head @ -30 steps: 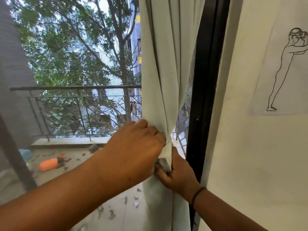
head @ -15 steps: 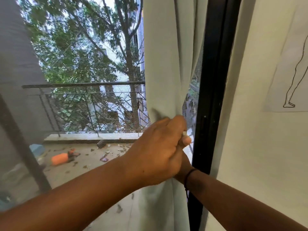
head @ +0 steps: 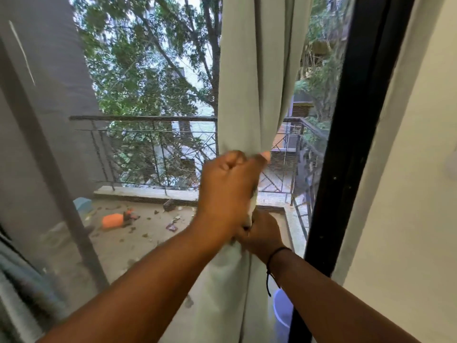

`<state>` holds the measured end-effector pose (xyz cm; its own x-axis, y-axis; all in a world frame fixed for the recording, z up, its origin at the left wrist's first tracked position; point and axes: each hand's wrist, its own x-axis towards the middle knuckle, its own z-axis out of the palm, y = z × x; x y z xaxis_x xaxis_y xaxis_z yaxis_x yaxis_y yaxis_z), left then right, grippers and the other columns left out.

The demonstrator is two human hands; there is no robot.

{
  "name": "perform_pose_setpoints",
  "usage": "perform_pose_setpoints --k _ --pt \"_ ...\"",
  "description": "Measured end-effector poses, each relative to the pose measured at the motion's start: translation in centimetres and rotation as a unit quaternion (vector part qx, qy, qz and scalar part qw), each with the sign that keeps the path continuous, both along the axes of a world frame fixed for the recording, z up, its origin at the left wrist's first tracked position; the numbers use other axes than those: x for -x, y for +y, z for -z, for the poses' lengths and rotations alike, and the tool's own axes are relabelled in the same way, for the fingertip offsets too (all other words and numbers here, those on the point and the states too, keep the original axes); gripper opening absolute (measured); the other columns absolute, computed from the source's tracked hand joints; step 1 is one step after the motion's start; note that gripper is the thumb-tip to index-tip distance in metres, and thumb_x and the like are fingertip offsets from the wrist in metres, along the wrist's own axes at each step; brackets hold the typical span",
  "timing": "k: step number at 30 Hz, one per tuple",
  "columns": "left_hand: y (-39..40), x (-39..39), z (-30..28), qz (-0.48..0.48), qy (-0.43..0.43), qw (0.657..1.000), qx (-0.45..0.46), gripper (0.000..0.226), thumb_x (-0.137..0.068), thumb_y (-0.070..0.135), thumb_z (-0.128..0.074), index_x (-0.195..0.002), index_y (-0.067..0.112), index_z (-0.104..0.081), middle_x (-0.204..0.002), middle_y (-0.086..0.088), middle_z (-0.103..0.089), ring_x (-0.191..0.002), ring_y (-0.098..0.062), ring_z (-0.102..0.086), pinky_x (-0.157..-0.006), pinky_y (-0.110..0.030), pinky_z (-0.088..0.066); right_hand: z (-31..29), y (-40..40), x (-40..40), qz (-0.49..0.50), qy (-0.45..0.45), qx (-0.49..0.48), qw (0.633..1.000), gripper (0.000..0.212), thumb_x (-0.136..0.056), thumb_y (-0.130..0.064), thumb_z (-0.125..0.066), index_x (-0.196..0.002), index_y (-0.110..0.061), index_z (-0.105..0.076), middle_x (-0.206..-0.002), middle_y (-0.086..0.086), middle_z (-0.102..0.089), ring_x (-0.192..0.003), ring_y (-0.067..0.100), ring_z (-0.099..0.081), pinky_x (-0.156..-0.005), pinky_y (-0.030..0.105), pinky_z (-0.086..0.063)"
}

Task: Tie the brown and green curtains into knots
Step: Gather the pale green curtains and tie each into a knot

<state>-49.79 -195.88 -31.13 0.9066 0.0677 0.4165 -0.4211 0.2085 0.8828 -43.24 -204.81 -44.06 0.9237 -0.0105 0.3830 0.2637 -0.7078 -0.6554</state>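
A pale green curtain [head: 257, 82] hangs in front of the meshed window, gathered into a narrow bunch at mid height. My left hand [head: 228, 191] grips the bunch from the front, fingers curled round the folds with the thumb tip up at the right edge. Just below and behind it, my right hand [head: 262, 231] holds the same bunch, partly hidden by the left hand. Below the hands the cloth falls loose to the bottom of the view. A grey-brown curtain [head: 37, 120] hangs at the far left, untouched.
A black window frame [head: 351, 144] stands right of the curtain, with a cream wall [head: 408, 194] beyond it. Through the mesh lie a balcony floor with an orange object [head: 112, 220], litter, a metal railing [head: 148, 118] and trees. A pale blue bucket [head: 283, 315] sits low right.
Both hands have moved up the green curtain and bunched it tighter. The left hand now covers more of the right. The view has shifted so the wall drawing is out of sight.
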Motion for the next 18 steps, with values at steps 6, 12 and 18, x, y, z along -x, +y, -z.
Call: perform_pose_setpoints --k 6,12,18 --pt "3.2 -1.9 -1.0 -0.025 0.064 0.988 0.139 0.038 -0.082 0.007 -0.064 -0.061 0.017 -0.035 -0.040 0.000 -0.025 -0.036 -0.015 -0.022 -0.039 -0.018 -0.025 0.2 2.1 -1.1 0.012 -0.074 -0.044 0.996 0.055 -0.056 -0.064 -0.044 -0.077 -0.019 -0.068 -0.072 0.004 -0.070 -0.073 0.023 -0.065 -0.059 0.020 -0.033" --pt "6.0 -3.1 -2.2 -0.013 0.148 0.974 0.170 0.031 -0.078 0.006 -0.058 -0.060 0.019 -0.038 -0.036 0.009 -0.021 -0.032 -0.010 -0.014 -0.040 -0.015 -0.013 0.2 3.8 -1.7 -0.038 -0.086 -0.031 0.995 0.057 -0.063 -0.067 -0.047 -0.089 -0.022 -0.069 -0.080 0.002 -0.072 -0.079 0.023 -0.067 -0.060 0.021 -0.037" --pt "10.0 -5.2 -0.8 -0.166 -0.106 0.979 -0.043 0.032 -0.079 0.014 -0.057 -0.055 0.022 -0.038 -0.046 0.006 -0.032 -0.042 -0.011 -0.027 -0.042 -0.024 -0.025 -0.2 6.1 -1.9 -0.025 -0.077 -0.020 0.997 0.051 -0.064 -0.069 -0.044 -0.084 -0.026 -0.062 -0.079 -0.001 -0.070 -0.077 0.020 -0.065 -0.058 0.025 -0.037"
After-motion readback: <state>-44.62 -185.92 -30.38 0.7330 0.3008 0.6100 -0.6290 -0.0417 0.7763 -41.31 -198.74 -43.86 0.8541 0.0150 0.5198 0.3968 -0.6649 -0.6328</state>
